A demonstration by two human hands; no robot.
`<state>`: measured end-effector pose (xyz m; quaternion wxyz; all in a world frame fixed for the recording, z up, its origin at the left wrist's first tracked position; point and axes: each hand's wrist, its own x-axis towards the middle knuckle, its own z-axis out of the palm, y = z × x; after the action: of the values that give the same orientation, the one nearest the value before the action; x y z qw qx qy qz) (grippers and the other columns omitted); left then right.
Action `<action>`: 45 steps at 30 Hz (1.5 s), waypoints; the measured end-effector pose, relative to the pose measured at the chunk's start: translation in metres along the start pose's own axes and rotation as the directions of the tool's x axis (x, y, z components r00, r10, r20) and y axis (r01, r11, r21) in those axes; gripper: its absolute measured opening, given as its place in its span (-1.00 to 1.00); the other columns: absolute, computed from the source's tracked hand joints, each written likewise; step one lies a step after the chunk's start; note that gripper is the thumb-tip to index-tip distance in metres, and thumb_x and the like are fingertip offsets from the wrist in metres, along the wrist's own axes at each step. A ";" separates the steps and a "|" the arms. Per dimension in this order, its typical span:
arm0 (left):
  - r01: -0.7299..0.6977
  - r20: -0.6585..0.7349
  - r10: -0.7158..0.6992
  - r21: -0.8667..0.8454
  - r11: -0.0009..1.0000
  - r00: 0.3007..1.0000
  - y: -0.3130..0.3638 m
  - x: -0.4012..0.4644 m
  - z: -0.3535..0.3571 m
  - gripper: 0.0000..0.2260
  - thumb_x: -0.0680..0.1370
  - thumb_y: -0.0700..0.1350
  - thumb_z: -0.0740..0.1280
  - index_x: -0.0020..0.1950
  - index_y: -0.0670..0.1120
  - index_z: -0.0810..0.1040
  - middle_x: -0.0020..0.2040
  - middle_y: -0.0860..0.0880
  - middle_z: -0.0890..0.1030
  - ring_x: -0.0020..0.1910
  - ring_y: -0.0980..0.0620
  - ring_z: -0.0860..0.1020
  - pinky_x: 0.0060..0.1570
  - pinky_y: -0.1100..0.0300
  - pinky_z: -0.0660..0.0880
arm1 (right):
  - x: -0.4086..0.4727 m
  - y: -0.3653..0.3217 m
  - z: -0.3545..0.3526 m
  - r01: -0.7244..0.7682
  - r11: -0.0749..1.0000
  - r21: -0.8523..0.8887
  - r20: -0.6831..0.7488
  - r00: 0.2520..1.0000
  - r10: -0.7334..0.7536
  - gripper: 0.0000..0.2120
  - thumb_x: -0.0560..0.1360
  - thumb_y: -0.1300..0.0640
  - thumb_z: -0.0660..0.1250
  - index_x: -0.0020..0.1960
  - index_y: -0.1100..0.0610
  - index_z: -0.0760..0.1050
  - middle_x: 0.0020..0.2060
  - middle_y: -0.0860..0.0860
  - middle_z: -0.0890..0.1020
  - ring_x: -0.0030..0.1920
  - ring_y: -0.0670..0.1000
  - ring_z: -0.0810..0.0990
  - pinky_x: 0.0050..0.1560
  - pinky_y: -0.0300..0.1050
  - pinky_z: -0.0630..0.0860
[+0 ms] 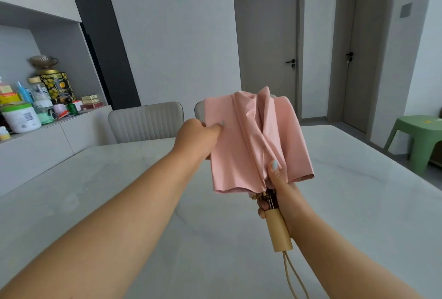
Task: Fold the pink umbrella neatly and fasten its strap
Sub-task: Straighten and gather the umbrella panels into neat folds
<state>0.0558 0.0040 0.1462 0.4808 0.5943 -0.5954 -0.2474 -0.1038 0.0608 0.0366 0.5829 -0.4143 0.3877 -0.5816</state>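
Observation:
The pink umbrella (241,145) is collapsed and held upright above the table, its canopy hanging in loose, uneven flaps. Its pale wooden handle (279,229) points down toward me, with a beige cord loop (293,277) dangling from it. My right hand (281,193) grips the umbrella where the canopy meets the handle, thumb pressed up on the fabric. My left hand (198,139) pinches the left flap of the canopy between thumb and fingers. The strap is not visible.
A white marble table (119,203) lies below my arms. Two grey chairs (146,121) stand at its far edge. A shelf at the left holds several jars and bottles (31,104). A green stool (421,140) sits at the right, with grey doors (267,42) behind.

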 end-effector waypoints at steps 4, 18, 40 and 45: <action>-0.049 0.026 0.051 -0.044 0.998 0.998 -0.023 -0.017 0.005 -0.78 0.39 -0.05 0.45 -0.30 -0.19 0.58 -0.22 -0.21 0.68 -0.17 -0.25 0.66 -0.01 -0.22 0.59 | 0.004 -0.003 -0.004 -0.011 0.997 0.077 -0.048 0.999 0.015 -0.30 0.13 -0.40 0.35 -0.12 0.22 0.45 -0.39 0.15 0.57 -0.54 -0.01 0.40 -0.49 -0.15 0.45; 0.108 -0.074 -0.117 -0.122 0.987 0.990 -0.030 -0.017 0.019 -0.81 0.37 -0.03 0.15 -0.31 -0.15 0.38 -0.36 -0.17 0.45 -0.34 -0.09 0.40 -0.28 0.03 0.38 | 0.001 -0.001 -0.001 -0.008 0.999 0.034 -0.062 0.998 0.010 -0.34 0.14 -0.39 0.35 -0.18 0.21 0.50 -0.38 0.15 0.60 -0.50 0.01 0.42 -0.45 -0.11 0.48; -0.096 -0.175 0.017 -0.458 0.884 0.984 -0.025 0.004 0.055 -0.64 0.67 -0.05 0.10 -0.30 -0.14 0.37 -0.39 -0.03 0.43 -0.38 0.01 0.41 -0.31 0.15 0.38 | -0.012 -0.004 0.010 -0.108 0.972 0.210 0.369 0.929 0.023 -0.38 0.07 -0.35 0.54 -0.25 0.19 0.57 -0.42 0.11 0.50 -0.55 -0.06 0.33 -0.56 -0.21 0.39; -0.015 -0.146 -0.085 -0.578 0.816 0.986 -0.019 -0.002 0.058 -0.71 0.64 -0.12 0.12 -0.24 -0.12 0.45 -0.37 -0.01 0.46 -0.35 0.02 0.45 -0.34 0.22 0.40 | -0.010 -0.004 0.008 -0.165 0.969 0.181 0.381 0.920 0.085 -0.40 0.11 -0.33 0.53 -0.20 0.18 0.57 -0.38 0.12 0.51 -0.55 -0.06 0.36 -0.56 -0.21 0.41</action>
<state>0.0140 -0.0137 0.1046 0.6811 0.4499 -0.4395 -0.3750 -0.0985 0.0712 0.0430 0.7221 -0.4270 0.2330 -0.4919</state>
